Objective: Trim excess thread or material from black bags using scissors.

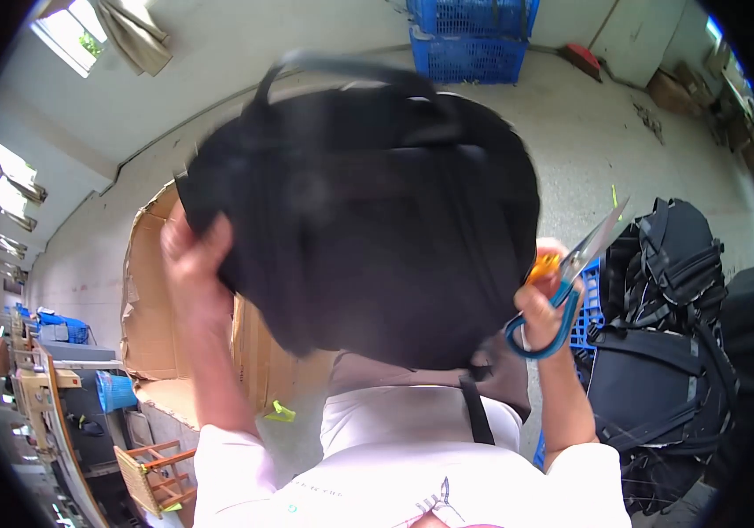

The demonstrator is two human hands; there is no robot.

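Right now, the black backpack (386, 242) (slightly blurred) is before the white shirt (500, 480), the left hand (198, 255) clamping its left edge. The right hand's (540, 304) fingers wrap scissors (577, 262) beside its right edge.

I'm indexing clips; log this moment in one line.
left fingers: gripping black backpack | right fingers: holding scissors | cardboard box: at left

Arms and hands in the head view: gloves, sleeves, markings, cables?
Left hand and right hand: ungloved. Forearms bare, with no watch, bracelet or cable visible. Short sleeves, white and plain where visible. Rings: can't tell.
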